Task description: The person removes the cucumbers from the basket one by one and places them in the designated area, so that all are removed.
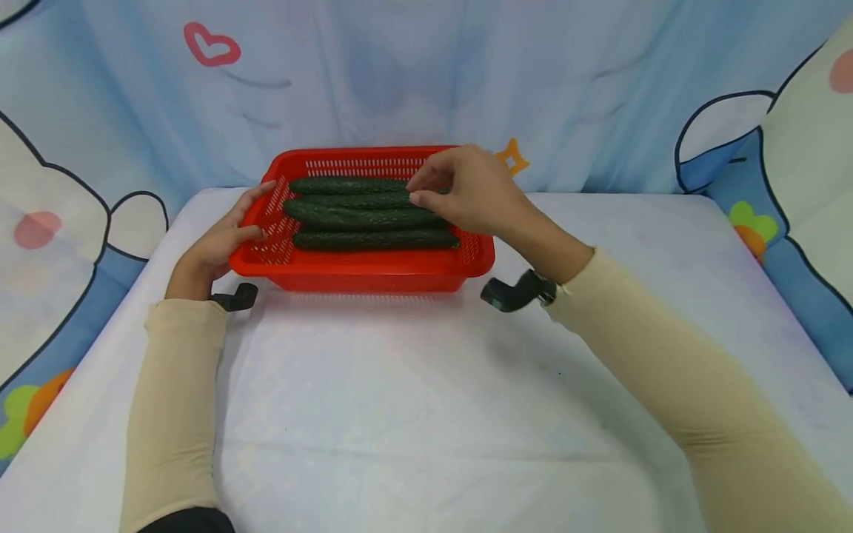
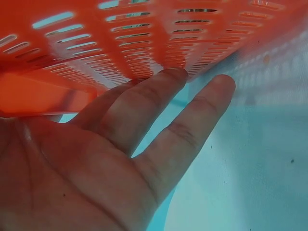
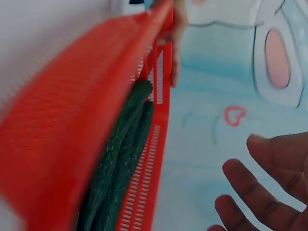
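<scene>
A red slotted plastic basket point(image 1: 373, 281) holds several long dark-green cucumbers point(image 1: 363, 217), laid side by side lengthwise. My left hand point(image 1: 216, 240) grips the basket's left end. Its thumb and a finger lie over the rim, while other fingers point(image 2: 144, 103) stretch out beneath against the slotted wall. Above the basket's right end is my right hand point(image 1: 476, 189), covering the cucumbers' right ends in the head view. Nothing is between its loosely bent fingers point(image 3: 255, 192); thumb and fingertips stand apart in the right wrist view.
The basket stands toward the back of a table with a white cloth point(image 1: 400, 414). Close behind it hangs a light-blue curtain point(image 1: 413, 74) with cartoon prints. A dark camera mount point(image 1: 513, 291) juts from the right wrist beside the basket, and another mount point(image 1: 236, 297) from the left wrist.
</scene>
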The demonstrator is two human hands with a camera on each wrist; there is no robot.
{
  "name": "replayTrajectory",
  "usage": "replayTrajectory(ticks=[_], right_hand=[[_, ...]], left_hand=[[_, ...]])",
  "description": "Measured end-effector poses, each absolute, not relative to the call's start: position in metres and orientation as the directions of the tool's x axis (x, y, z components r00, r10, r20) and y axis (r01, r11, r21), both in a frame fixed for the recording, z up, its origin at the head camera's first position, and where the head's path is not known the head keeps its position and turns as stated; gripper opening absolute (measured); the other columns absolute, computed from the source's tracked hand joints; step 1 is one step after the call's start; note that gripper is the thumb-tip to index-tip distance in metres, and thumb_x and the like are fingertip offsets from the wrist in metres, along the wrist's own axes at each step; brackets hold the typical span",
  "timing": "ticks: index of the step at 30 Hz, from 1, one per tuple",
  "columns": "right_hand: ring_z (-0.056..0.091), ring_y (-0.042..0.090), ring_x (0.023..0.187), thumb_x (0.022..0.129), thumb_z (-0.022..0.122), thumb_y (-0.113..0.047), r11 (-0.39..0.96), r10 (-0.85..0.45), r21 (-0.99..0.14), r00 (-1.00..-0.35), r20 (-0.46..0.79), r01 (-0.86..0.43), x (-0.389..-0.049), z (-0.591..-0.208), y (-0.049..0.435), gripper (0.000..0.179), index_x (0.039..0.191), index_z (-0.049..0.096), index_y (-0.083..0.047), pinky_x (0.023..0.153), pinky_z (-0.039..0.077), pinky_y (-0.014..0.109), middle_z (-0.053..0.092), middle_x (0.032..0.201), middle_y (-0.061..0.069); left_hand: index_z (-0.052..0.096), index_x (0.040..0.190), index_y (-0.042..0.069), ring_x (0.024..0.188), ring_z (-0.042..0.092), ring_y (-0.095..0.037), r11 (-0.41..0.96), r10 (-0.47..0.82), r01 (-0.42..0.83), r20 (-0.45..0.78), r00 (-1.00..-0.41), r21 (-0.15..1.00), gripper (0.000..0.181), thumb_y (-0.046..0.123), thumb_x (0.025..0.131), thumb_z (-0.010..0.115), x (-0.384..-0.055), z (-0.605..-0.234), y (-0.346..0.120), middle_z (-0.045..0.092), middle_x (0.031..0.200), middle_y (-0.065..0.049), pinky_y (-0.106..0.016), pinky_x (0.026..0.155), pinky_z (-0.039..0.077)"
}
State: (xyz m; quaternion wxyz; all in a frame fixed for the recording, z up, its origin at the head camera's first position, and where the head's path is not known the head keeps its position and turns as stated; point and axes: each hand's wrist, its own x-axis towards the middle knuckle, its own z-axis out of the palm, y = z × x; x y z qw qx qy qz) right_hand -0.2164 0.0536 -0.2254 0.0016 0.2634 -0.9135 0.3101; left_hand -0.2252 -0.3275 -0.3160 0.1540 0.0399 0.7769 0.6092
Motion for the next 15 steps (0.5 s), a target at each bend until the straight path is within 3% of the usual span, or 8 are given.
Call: replayTrajectory(ticks=[4, 8, 11, 15], right_hand=[[0.062, 0.017, 0.097, 0.093, 0.067, -0.028, 0.657, -0.452, -0.662, -0.891, 0.040, -0.362, -0.250, -0.223, 0.035, 0.020, 0.109, 0.074, -0.017, 0.076, 0.052, 0.034, 0.071, 0.110, 0.003], [0.061, 0.019, 0.107, 0.093, 0.067, -0.019, 0.651, -0.449, -0.687, -0.894, -0.005, -0.323, -0.278, -0.235, 0.024, 0.018, 0.108, 0.074, -0.013, 0.082, 0.054, 0.033, 0.068, 0.118, 0.006], [0.062, 0.022, 0.108, 0.093, 0.065, -0.010, 0.675, -0.517, -0.636, -0.855, -0.048, -0.373, -0.295, -0.246, 0.018, 0.020, 0.111, 0.074, -0.009, 0.085, 0.056, 0.037, 0.069, 0.119, 0.011], [0.063, 0.023, 0.104, 0.092, 0.063, -0.007, 0.743, -0.586, -0.484, -0.799, -0.134, -0.463, -0.309, -0.255, 0.013, 0.026, 0.116, 0.073, -0.010, 0.088, 0.057, 0.041, 0.069, 0.119, 0.012]], left_hand=[[0.013, 0.155, 0.044, 0.103, 0.060, -0.015, 0.244, 0.260, -0.119, -0.183, -0.948, 0.962, 0.079, 0.000, 0.097, 0.044, -0.226, -0.317, -0.326, 0.021, 0.153, -0.012, -0.024, 0.077, 0.059], [0.014, 0.155, 0.042, 0.105, 0.059, -0.017, 0.219, 0.279, -0.109, -0.169, -0.945, 0.970, 0.077, -0.001, 0.097, 0.043, -0.229, -0.320, -0.324, 0.020, 0.153, -0.013, -0.025, 0.077, 0.060], [0.014, 0.155, 0.041, 0.105, 0.059, -0.017, 0.220, 0.280, -0.107, -0.168, -0.945, 0.970, 0.077, -0.001, 0.097, 0.042, -0.231, -0.322, -0.322, 0.021, 0.153, -0.012, -0.025, 0.077, 0.059], [0.013, 0.155, 0.042, 0.108, 0.057, -0.018, 0.241, 0.287, -0.097, -0.167, -0.943, 0.966, 0.077, 0.000, 0.097, 0.041, -0.234, -0.324, -0.320, 0.021, 0.154, -0.012, -0.025, 0.078, 0.059]])
